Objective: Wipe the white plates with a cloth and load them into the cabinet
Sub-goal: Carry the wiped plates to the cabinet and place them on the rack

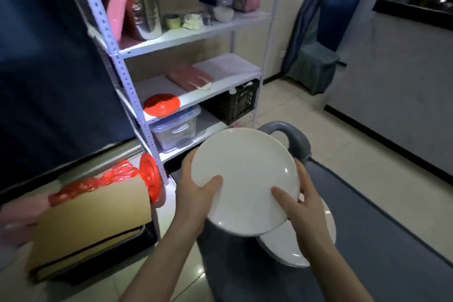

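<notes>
I hold a white dinner plate (245, 179) tilted before the metal shelf unit (186, 37), my left hand (196, 193) and right hand (304, 203) each gripping its rim, thumbs on its face. A second white plate (294, 247) lies just below on the grey trolley (362, 213).

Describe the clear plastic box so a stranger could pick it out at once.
Find the white metal shelving rack at the left. On the shelf just below the red disc sits the clear plastic box with a lid. The black crate to its right is dark and slatted; only the box is see-through.
</notes>
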`<action>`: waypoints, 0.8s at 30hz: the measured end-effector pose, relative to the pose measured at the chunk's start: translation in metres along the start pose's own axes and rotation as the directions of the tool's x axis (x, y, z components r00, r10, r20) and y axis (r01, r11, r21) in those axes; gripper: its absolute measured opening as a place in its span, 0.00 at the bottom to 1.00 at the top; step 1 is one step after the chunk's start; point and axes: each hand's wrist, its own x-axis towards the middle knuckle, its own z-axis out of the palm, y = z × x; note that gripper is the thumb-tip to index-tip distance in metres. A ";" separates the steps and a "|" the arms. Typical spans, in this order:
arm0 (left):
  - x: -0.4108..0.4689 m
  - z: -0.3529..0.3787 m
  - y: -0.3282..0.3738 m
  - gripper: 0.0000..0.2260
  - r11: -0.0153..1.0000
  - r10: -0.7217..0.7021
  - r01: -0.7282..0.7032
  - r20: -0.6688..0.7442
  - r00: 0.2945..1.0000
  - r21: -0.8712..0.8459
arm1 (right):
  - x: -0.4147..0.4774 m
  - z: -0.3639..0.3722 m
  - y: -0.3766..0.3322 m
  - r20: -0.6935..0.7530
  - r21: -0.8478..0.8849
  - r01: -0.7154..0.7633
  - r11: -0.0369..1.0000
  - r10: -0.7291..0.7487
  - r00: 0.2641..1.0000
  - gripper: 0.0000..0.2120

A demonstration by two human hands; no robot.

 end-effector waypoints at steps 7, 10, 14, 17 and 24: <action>-0.062 -0.119 0.015 0.27 0.995 -0.019 -0.023 -0.400 0.916 -0.101 | -0.024 0.097 -0.033 0.407 0.006 0.180 0.984 -0.167 0.898 0.29; -0.097 -0.172 0.018 0.26 0.991 -0.061 -0.018 -0.559 0.827 -0.135 | -0.046 0.151 -0.040 0.564 0.032 0.216 0.976 -0.196 0.802 0.28; -0.141 -0.245 0.019 0.28 0.988 -0.049 -0.073 -0.725 0.687 -0.136 | -0.087 0.229 -0.043 0.724 0.072 0.177 0.982 -0.173 0.667 0.30; -0.168 -0.299 0.015 0.25 0.985 -0.041 -0.115 -0.815 0.578 -0.132 | -0.122 0.288 -0.048 0.799 0.096 0.163 0.982 -0.174 0.575 0.30; -0.206 -0.432 0.007 0.26 0.976 -0.058 -0.173 -0.919 0.390 -0.135 | -0.207 0.426 -0.060 0.898 0.167 0.187 0.968 -0.228 0.377 0.29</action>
